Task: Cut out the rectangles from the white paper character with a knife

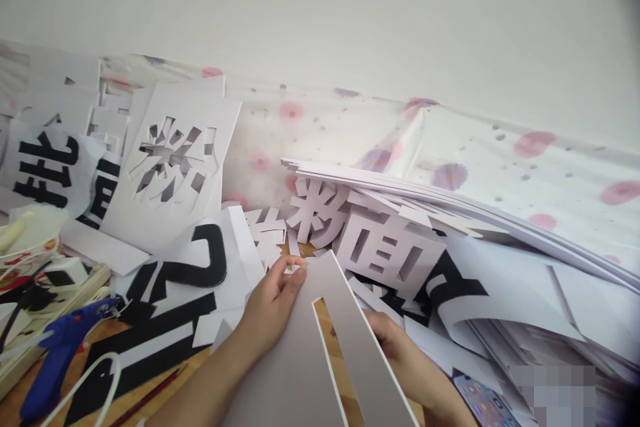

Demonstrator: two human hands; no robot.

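Note:
A white foam board (285,360) with a long narrow slot cut through it is tilted up in front of me. My left hand (275,293) closes on its upper left corner, thumb on the near face and fingertips curled at the top edge. On the right edge, my right hand (395,347) grips the same board; its fingertips are hidden behind it. Just beyond the board stand cut-out white characters, one (320,210) upright and a wider one (383,247) leaning back.
A blue glue gun (65,353) lies at the left beside a cluttered tray (75,310). Black-printed paper sheets (195,267) spread over the wooden table. Stacked white boards (450,207) lean at the right, near a phone (483,400). A board with a cut-out character (200,127) leans against the wall covering.

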